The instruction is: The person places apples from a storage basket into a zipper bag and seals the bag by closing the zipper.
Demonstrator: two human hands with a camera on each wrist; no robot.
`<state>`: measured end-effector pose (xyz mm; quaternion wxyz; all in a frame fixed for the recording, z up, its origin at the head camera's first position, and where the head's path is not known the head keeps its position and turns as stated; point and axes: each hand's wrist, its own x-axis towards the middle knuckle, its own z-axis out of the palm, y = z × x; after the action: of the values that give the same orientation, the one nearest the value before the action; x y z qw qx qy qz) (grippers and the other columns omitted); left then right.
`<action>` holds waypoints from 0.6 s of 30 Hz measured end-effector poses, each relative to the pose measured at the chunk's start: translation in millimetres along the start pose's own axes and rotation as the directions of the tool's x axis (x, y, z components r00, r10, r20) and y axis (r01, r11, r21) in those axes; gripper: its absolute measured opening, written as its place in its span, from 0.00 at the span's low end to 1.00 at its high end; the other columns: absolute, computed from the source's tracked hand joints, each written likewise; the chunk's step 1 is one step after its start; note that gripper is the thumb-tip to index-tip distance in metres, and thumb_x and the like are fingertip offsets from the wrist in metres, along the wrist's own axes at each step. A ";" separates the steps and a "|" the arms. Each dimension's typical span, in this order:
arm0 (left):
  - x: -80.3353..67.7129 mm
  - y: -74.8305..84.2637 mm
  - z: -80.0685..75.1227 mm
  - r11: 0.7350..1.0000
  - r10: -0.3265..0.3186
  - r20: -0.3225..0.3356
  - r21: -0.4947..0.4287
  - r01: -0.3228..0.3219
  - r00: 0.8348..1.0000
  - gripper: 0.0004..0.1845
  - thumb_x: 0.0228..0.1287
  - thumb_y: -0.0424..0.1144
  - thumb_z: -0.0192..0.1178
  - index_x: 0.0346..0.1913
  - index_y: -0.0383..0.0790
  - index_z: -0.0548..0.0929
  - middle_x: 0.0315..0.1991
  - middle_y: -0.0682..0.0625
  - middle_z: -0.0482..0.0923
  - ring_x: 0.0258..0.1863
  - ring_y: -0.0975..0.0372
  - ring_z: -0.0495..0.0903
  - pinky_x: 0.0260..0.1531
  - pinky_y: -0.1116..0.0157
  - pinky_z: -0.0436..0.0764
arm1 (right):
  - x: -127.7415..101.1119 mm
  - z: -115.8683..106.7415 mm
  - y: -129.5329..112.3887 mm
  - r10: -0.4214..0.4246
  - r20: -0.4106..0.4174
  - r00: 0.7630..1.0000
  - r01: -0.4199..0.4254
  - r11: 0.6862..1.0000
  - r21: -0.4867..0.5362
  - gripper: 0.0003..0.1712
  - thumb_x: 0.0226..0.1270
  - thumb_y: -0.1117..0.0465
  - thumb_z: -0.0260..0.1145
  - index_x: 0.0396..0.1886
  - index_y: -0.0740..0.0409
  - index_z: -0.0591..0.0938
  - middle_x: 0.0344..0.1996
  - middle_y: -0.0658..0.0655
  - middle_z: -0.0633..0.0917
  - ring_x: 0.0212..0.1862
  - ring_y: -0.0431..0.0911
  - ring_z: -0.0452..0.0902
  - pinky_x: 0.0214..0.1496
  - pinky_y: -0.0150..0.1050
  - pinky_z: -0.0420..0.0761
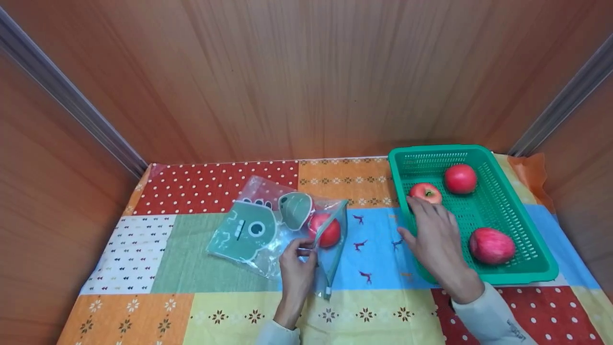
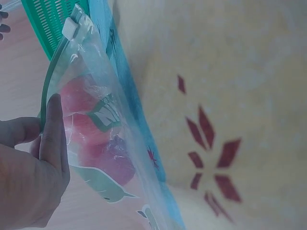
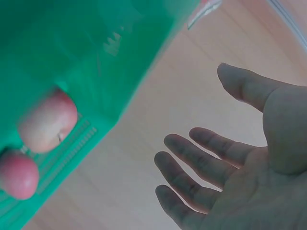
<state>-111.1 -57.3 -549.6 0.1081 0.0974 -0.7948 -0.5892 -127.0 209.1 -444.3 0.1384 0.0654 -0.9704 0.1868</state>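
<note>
The left grip (image 1: 297,271) pinches the edge of a zip bag (image 1: 251,227) on the table (image 1: 134,314); I can't count the apples (image 1: 329,234) inside. The right grip (image 1: 437,242), empty, fingers (image 3: 199,159) spread, partly hides one of three apples (image 1: 460,178) in the basket (image 1: 510,278).

In front of me spreads a tabletop under a patchwork-print tablecloth (image 1: 215,282), its blocks dotted red, orange, green, white, yellow and blue, some patterned with flowers. Directly on it, near the middle, I have a clear slider-zip bag (image 1: 258,235) with a green one-eyed cartoon print; to my right sits a green slotted plastic basket (image 1: 521,211).
</note>
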 end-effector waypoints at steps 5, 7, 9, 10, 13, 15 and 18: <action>0.2 0.2 -0.3 1.000 -0.005 -0.001 0.000 0.005 1.000 0.12 0.64 0.24 0.69 0.49 0.37 0.87 0.43 0.46 0.86 0.37 0.60 0.84 0.34 0.66 0.89 | 5.7 -11.7 11.3 0.027 0.012 1.000 -0.027 1.000 0.004 0.48 0.56 0.60 0.84 0.74 0.67 0.72 0.68 0.72 0.77 0.62 0.70 0.73 0.61 0.68 0.73; 0.4 0.1 0.0 1.000 -0.010 -0.001 0.001 0.010 1.000 0.12 0.64 0.23 0.69 0.49 0.37 0.88 0.42 0.46 0.86 0.37 0.59 0.84 0.34 0.66 0.89 | 8.8 -15.1 15.9 0.032 0.016 0.999 -0.032 0.999 0.005 0.49 0.55 0.60 0.84 0.75 0.67 0.72 0.68 0.72 0.77 0.61 0.71 0.73 0.60 0.69 0.73; 0.6 -0.3 0.1 1.000 -0.010 -0.001 0.000 0.010 1.000 0.12 0.64 0.23 0.69 0.48 0.37 0.88 0.42 0.46 0.86 0.37 0.59 0.84 0.34 0.66 0.89 | 12.6 -18.5 20.4 0.034 0.017 0.999 -0.034 0.999 0.007 0.49 0.55 0.61 0.84 0.75 0.67 0.71 0.68 0.72 0.76 0.61 0.71 0.73 0.59 0.70 0.73; 0.7 -0.5 0.0 1.000 -0.007 0.000 0.000 0.007 1.000 0.12 0.64 0.23 0.69 0.48 0.37 0.88 0.42 0.46 0.86 0.37 0.59 0.84 0.34 0.66 0.89 | 14.5 -20.0 22.5 0.032 0.013 0.999 -0.032 0.999 0.009 0.48 0.55 0.61 0.84 0.74 0.68 0.72 0.68 0.72 0.77 0.61 0.71 0.73 0.58 0.70 0.73; 1.2 -1.1 0.0 1.000 -0.004 0.003 -0.008 0.004 1.000 0.12 0.64 0.23 0.68 0.48 0.37 0.88 0.41 0.46 0.86 0.36 0.59 0.84 0.33 0.66 0.89 | 20.2 -24.5 28.8 0.020 -0.012 1.000 -0.020 1.000 0.012 0.46 0.54 0.63 0.84 0.71 0.69 0.73 0.64 0.72 0.79 0.59 0.71 0.73 0.56 0.71 0.74; 1.5 -1.6 -0.1 1.000 0.001 0.003 -0.013 -0.001 1.000 0.12 0.64 0.22 0.67 0.47 0.37 0.88 0.41 0.46 0.86 0.36 0.59 0.85 0.33 0.66 0.89 | 23.9 -27.3 32.6 0.020 -0.021 1.000 -0.019 1.000 0.007 0.46 0.53 0.63 0.85 0.70 0.70 0.74 0.62 0.73 0.79 0.57 0.71 0.73 0.56 0.72 0.74; 1.6 -2.1 -0.2 1.000 0.001 0.001 -0.008 -0.001 1.000 0.12 0.64 0.22 0.67 0.47 0.37 0.88 0.41 0.46 0.86 0.36 0.59 0.85 0.34 0.66 0.89 | 29.7 -30.5 37.7 0.026 -0.012 1.000 -0.026 1.000 -0.010 0.47 0.52 0.62 0.85 0.69 0.71 0.74 0.62 0.73 0.79 0.58 0.72 0.73 0.56 0.74 0.73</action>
<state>-112.5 -58.6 -551.4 0.1084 0.0965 -0.7926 -0.5922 -154.6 253.2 -421.3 0.1418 0.0511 -0.9713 0.1842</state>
